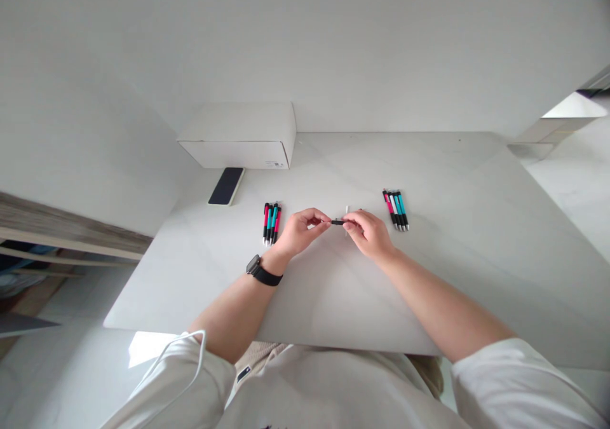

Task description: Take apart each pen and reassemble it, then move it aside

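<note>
Between my two hands is a small black pen part, held level above the white table. My left hand pinches its left end with thumb and forefinger. At the other end, the fingers of my right hand close on it. Just by my right fingertips lies a thin whitish stick, partly hidden by the hand. Left of my left hand is a row of several pens in pink, teal and black. Farther right, another row of pens lies side by side, slightly slanted.
A white box stands against the wall at the back left. In front of it lies a phone with a dark screen. The table's front edge runs close to my body. Wooden shelving is at the far left.
</note>
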`<state>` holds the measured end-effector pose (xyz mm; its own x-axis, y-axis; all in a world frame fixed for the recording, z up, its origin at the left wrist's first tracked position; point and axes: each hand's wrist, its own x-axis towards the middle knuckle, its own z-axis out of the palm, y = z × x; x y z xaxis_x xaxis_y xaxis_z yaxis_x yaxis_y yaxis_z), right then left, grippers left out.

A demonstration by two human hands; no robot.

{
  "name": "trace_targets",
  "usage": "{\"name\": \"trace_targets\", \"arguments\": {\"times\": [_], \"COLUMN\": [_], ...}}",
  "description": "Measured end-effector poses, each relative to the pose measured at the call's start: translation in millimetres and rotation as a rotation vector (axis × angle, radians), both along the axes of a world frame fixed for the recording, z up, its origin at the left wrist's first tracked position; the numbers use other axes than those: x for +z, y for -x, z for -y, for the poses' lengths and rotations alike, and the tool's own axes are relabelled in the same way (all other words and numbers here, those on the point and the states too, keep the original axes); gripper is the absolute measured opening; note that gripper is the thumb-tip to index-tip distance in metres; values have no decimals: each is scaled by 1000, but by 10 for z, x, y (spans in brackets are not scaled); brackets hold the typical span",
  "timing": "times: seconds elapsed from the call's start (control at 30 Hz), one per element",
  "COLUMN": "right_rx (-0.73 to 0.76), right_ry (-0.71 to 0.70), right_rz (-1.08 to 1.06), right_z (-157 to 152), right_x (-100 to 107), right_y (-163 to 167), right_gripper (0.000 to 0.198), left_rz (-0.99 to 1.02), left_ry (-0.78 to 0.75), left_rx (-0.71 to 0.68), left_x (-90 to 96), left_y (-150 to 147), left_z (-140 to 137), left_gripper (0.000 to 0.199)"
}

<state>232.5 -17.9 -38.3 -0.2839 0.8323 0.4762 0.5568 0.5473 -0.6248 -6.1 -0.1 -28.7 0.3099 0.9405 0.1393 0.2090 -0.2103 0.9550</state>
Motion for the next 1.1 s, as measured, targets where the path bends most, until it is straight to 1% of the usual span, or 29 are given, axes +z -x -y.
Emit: {"name": "trace_targets", "arguments": {"times": [0.1,0.13,0.23,0.33,0.4,0.5,0.53,0.67,0.73,0.83,0.87,1.0,1.03,1.1], "right_rx": [11,13,26,29,19,7,8,19,15,8,13,43,43,34], "right_ry": [-5,-17,-41,-28,-14,-19,-28,-49,-39,-29,-33,-45,-42,-34], "right_rz": [-60,-75,-87,-68,-61,-69,-72,-58,-52,-60,-62,-46,-42,-43], "right_z": [17,19,12,-1,-4,-1,-1,-6,-7,-5,-4,-10,-12,-13], "right_x": [6,5,-1,2,8,12,11,7,9,13,13,5,2,-4], "right_y": [22,27,30,21,17,18,19,19,18,19,21,22,21,18], "right_gripper": [33,33,19,12,15,25,25,12,15,25,25,13,12,17], "left_rz": [8,7,-4,2,8,0,-5,-25,-22,-20,-22,-29,-29,-26], "left_ry": [9,10,7,8,12,15,14,13,14,14,12,11,12,16], "left_rx": [20,24,19,18,23,29,29,26,27,28,27,30,33,35], "left_x": [-13,-14,-11,-7,-8,-12,-13,-12,-14,-25,-30,-47,-48,-50], "left_y": [8,10,13,12,12,12,12,13,14,16,17,18,18,19], "left_z": [-14,-15,-13,-9,-9,-10,-10,-11,-13,-20,-23,-28,-27,-25], "left_gripper": [27,27,27,28,28,28,28,27,28,28,28,28,28,29]}}
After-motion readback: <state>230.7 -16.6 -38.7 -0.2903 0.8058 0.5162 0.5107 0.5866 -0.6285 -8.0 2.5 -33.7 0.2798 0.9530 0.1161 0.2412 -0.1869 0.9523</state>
